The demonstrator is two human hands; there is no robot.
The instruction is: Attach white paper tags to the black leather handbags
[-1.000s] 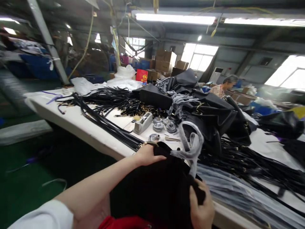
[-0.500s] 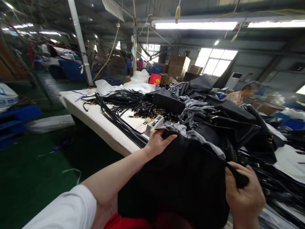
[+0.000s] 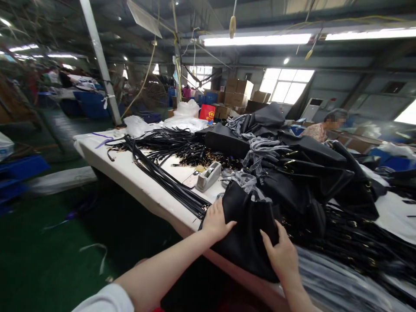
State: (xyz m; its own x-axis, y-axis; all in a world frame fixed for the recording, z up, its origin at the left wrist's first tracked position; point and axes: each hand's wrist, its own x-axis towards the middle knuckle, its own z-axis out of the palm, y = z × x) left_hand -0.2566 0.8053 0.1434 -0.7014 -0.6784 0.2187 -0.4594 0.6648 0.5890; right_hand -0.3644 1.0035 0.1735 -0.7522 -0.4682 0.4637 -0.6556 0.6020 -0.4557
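Along the counter's near edge, the left hand and right hand pinch the black bag between thumbs and fingers, at its nine and three o'clock sides. From it, a tape dispenser stands at eleven, black straps lie toward ten, similar bags heap at one.

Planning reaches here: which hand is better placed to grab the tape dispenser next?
Probably the left hand: it touches the bag on the side nearer the tape dispenser. The right hand, on the bag's other side, has farther to go.
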